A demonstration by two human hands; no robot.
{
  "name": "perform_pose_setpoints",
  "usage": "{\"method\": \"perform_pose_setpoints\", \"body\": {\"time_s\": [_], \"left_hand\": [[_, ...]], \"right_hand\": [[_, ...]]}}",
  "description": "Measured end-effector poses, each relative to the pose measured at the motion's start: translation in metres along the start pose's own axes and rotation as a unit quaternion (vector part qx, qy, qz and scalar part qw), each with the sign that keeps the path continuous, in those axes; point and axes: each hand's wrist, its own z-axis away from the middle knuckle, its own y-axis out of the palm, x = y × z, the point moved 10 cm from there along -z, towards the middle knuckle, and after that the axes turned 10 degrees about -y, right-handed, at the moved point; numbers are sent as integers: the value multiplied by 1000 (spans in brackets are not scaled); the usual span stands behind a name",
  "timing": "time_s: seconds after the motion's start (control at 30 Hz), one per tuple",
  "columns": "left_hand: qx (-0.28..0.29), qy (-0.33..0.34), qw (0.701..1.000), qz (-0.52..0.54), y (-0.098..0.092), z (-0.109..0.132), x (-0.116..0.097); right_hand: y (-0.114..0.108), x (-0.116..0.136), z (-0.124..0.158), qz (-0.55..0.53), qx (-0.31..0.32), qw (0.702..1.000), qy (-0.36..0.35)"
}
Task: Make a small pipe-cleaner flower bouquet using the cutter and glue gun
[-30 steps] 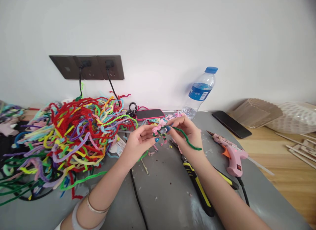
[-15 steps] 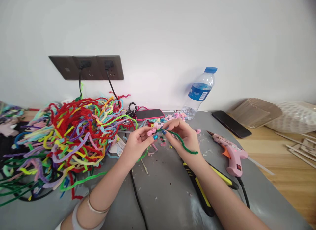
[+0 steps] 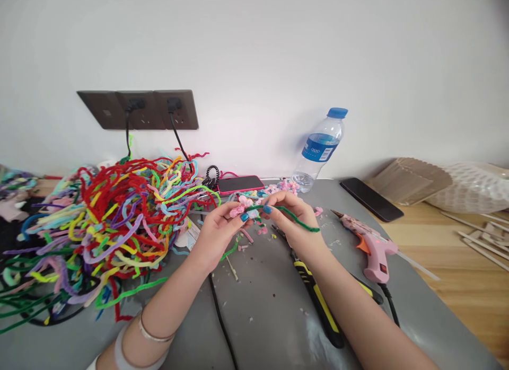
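My left hand (image 3: 220, 229) pinches a small pink fuzzy flower-like piece (image 3: 239, 207) between thumb and fingers. A dark green pipe cleaner (image 3: 296, 218) runs from that piece through the fingertips of my right hand (image 3: 292, 219), its free end hanging over the back of that hand. The fingertips of both hands are close together above the table. Where the green pipe cleaner meets the pink piece is partly covered by my fingers. Beneath my right forearm lie yellow-and-black-handled pliers (image 3: 318, 301), partly hidden.
A big tangle of coloured pipe cleaners (image 3: 119, 216) covers the left. Behind my hands are a pink-edged phone (image 3: 240, 184) and a leaning water bottle (image 3: 318, 150). To the right lie a pink glue gun (image 3: 371, 248), a black phone (image 3: 371, 199) and wooden sticks (image 3: 483, 248). A black cable (image 3: 220, 317) crosses the table.
My left hand has turned slightly, showing more of the pink piece and a pale blue bit below it. The green pipe cleaner's free end has risen and lies straighter.
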Motion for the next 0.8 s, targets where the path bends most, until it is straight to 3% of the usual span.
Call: {"method": "perform_pose_setpoints", "body": {"time_s": [0.23, 0.47, 0.6, 0.8], "left_hand": [[19, -5, 1000, 17, 6, 3, -2], [-5, 6, 1000, -5, 0, 3, -2], [-4, 14, 1000, -10, -1, 3, -3], [-11, 74, 996, -44, -6, 3, -10]], "right_hand": [[6, -18, 2, -29, 36, 997, 64], [5, -15, 3, -30, 21, 997, 66], [11, -12, 3, -45, 42, 996, 65], [16, -7, 3, -45, 66, 995, 54]]}}
